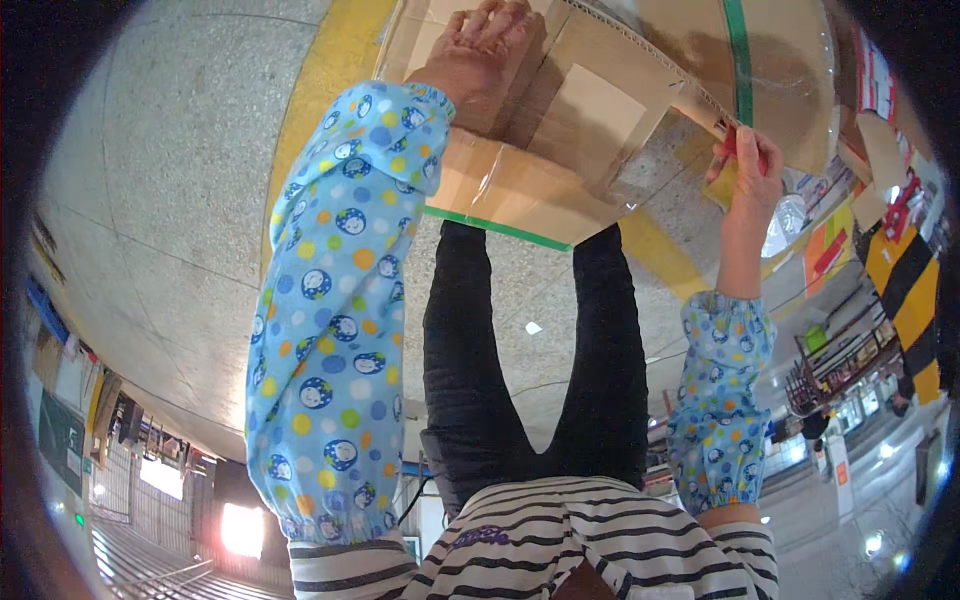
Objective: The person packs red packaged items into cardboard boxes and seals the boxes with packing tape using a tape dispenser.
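Observation:
A brown cardboard box [575,110] with raised flaps and a corrugated edge is in front of me. Green tape [500,229] runs along the edge of its near flap [530,185]. My left hand [480,50] lies on the box's left part, palm down with the fingers stretched forward; its fingertips reach the picture's upper rim. At the box's right corner my right hand [752,180] is closed, thumb up, on the end of the corrugated edge. A small red patch shows by its fingers, too small to make out.
More cardboard with a green tape strip [738,50] lies beyond the box. Yellow lines [310,120] cross the concrete floor [180,200]. My legs [465,340] are just below the box. To the right are a clear plastic piece [785,225] and a black-and-yellow striped surface [905,290].

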`<action>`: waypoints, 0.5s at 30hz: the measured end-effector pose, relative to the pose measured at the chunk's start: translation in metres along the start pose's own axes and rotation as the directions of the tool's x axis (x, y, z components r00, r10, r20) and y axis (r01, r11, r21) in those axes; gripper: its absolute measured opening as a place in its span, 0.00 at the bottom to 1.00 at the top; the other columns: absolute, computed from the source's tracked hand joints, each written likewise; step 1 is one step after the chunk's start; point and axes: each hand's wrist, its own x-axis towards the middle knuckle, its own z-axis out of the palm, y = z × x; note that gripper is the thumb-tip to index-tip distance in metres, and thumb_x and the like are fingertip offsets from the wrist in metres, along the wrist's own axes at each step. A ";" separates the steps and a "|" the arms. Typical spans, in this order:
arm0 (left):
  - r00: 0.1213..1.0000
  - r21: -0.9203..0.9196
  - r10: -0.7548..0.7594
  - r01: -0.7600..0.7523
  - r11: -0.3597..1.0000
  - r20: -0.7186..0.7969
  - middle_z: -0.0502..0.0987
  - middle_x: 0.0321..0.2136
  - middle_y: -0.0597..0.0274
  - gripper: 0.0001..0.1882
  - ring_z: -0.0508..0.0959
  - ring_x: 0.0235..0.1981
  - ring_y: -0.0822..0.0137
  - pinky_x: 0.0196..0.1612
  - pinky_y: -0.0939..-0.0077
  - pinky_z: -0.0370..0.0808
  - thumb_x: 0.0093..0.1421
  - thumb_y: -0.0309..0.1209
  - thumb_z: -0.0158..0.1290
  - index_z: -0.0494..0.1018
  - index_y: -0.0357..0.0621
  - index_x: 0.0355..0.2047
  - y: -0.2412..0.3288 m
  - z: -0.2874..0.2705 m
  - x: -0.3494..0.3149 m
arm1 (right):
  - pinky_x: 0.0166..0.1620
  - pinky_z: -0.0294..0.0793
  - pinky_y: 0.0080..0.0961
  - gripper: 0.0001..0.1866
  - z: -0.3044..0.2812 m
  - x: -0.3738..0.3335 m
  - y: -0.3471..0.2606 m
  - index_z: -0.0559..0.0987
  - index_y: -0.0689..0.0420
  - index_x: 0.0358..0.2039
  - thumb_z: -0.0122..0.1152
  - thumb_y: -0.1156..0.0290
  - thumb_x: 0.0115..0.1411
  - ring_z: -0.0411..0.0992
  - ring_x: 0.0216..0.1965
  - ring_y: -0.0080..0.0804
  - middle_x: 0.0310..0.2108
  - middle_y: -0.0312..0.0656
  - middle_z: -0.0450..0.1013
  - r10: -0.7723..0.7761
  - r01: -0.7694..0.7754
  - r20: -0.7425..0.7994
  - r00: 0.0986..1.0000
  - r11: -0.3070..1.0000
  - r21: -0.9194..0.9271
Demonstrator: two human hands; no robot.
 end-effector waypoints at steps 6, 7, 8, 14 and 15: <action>0.965 -0.216 -0.072 0.016 0.976 -0.253 0.59 0.58 0.53 0.30 0.57 0.60 0.49 0.58 0.53 0.58 0.54 0.33 0.47 0.59 0.39 0.57 0.021 -0.016 0.016 | 0.23 0.73 0.20 0.19 -0.007 0.014 -0.001 0.72 0.58 0.38 0.67 0.59 0.53 0.73 0.28 0.23 0.31 0.37 0.74 -0.024 0.026 -0.023 0.999 0.997 0.072; 0.965 -0.217 -0.062 0.005 0.976 -0.254 0.59 0.58 0.53 0.30 0.57 0.60 0.49 0.58 0.53 0.58 0.54 0.33 0.47 0.59 0.39 0.57 0.028 -0.011 0.012 | 0.23 0.73 0.20 0.19 -0.007 0.017 -0.002 0.72 0.57 0.38 0.67 0.59 0.53 0.73 0.28 0.23 0.31 0.37 0.74 -0.017 0.019 -0.020 1.000 0.996 0.084; 0.964 -0.094 -0.038 0.013 0.996 -0.262 0.61 0.53 0.55 0.26 0.61 0.56 0.53 0.54 0.59 0.62 0.55 0.33 0.47 0.60 0.45 0.55 0.027 -0.007 -0.005 | 0.23 0.73 0.20 0.20 0.000 0.012 -0.006 0.72 0.57 0.38 0.68 0.58 0.52 0.73 0.28 0.23 0.31 0.37 0.74 0.002 0.000 -0.009 1.000 0.993 0.119; 0.871 -0.444 -0.318 0.470 0.763 0.375 0.61 0.50 0.51 0.31 0.66 0.52 0.47 0.50 0.58 0.71 0.50 0.35 0.53 0.57 0.43 0.53 0.068 0.005 -0.041 | 0.24 0.73 0.20 0.20 0.001 0.007 -0.012 0.72 0.58 0.38 0.69 0.59 0.52 0.73 0.28 0.23 0.31 0.39 0.74 0.012 -0.012 0.007 1.000 0.989 0.151; 0.840 -0.537 -0.301 0.525 0.660 0.452 0.61 0.50 0.47 0.35 0.66 0.51 0.44 0.51 0.57 0.71 0.47 0.35 0.55 0.56 0.40 0.54 0.069 0.007 -0.037 | 0.24 0.73 0.20 0.20 -0.001 0.007 -0.012 0.72 0.58 0.38 0.69 0.59 0.52 0.73 0.28 0.23 0.31 0.39 0.74 0.012 -0.013 0.006 1.000 0.988 0.153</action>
